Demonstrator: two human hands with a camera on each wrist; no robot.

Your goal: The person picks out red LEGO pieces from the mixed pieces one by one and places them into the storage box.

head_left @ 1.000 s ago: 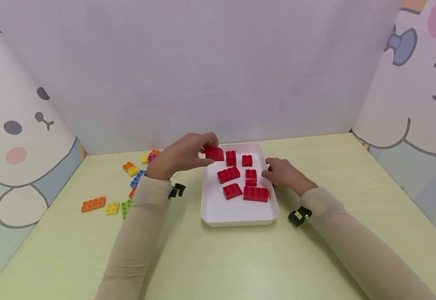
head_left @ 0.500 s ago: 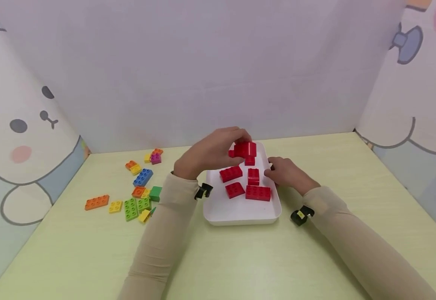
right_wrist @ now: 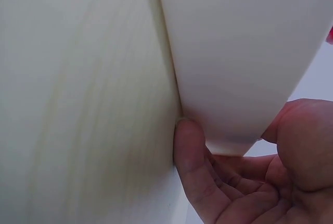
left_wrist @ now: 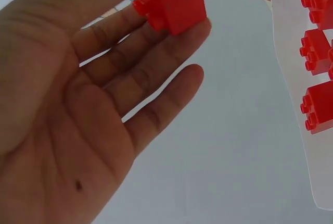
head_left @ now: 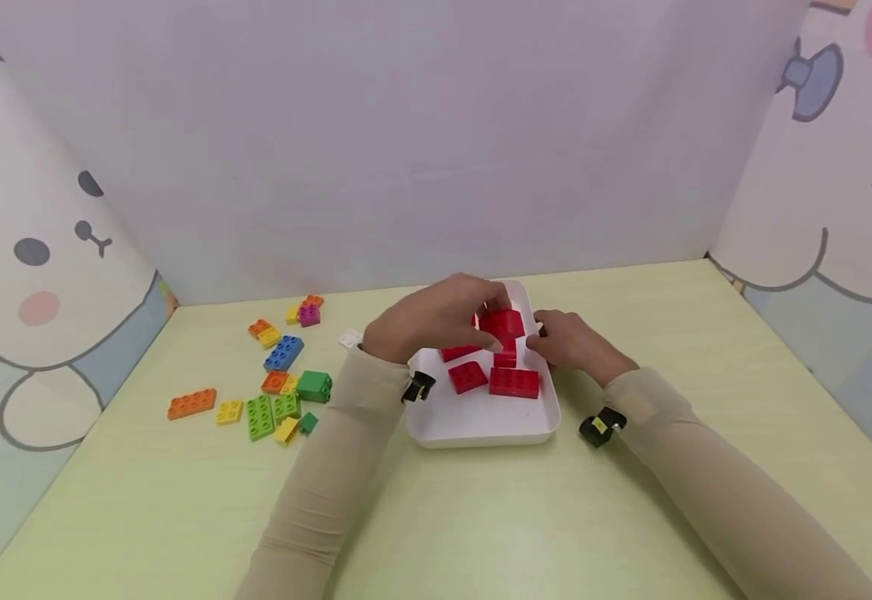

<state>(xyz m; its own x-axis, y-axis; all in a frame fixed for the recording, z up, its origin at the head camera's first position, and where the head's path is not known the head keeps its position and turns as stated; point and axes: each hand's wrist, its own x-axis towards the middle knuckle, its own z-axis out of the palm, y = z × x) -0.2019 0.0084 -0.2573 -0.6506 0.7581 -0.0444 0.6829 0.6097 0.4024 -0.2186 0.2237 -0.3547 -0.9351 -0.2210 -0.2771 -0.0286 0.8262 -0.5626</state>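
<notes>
Over the far part of the white tray [head_left: 451, 429], my left hand [head_left: 439, 317] holds a red toy brick [head_left: 502, 323] with a curved top. In the left wrist view the thumb and fingertips pinch this red brick [left_wrist: 179, 2], its studs turned toward the palm. Several other red bricks lie in the tray, among them a long one [head_left: 514, 382] and a flatter one [head_left: 468, 377]. My right hand [head_left: 574, 340] grips the tray's right side, thumb at the rim and fingers low against the outer wall [right_wrist: 229, 52] in the right wrist view. The left hand hides some bricks.
Left of the tray, loose bricks lie on the pale table: an orange one [head_left: 192, 404], a blue one [head_left: 283, 353], light green ones [head_left: 260, 417], a dark green one [head_left: 314, 386] and a white one [head_left: 350, 337]. A pale curtain [head_left: 421, 150] stands behind the table.
My left hand has carried the red brick rightward from the tray's left rim, then lowered it toward the other bricks. The right hand keeps its grip on the tray.
</notes>
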